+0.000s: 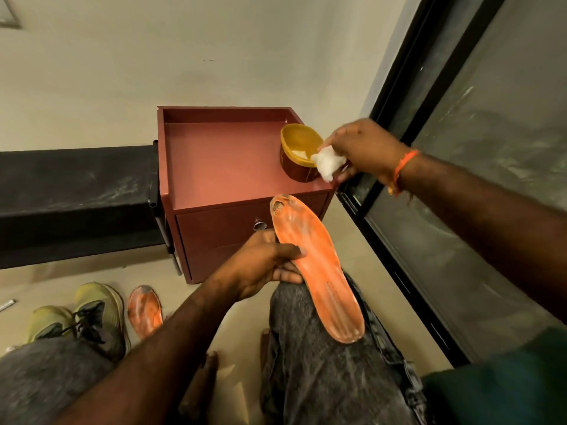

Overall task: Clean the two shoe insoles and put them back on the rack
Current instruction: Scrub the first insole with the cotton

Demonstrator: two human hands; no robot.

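Pinching a white wad of cotton (327,165) between its fingertips, the right hand (365,148) hung at the near rim of a yellow bowl (299,142), the wad touching or just over that rim; a pale liquid lay in the bowl's bottom. An orange thread (404,165) circled the right wrist. The left hand (266,265) gripped an orange insole (319,268) by its edge, thumb across the top, fingers beneath, the insole's heel resting on the person's right knee and its worn toe pointing toward the red-brown cabinet (221,167). The bowl stood on the cabinet's top, near its right front corner. A second orange insole (144,311) lay on the floor to the left, just beside a pair of yellow-green shoes (92,314). A black rack (76,191) stood against the cabinet's left side.
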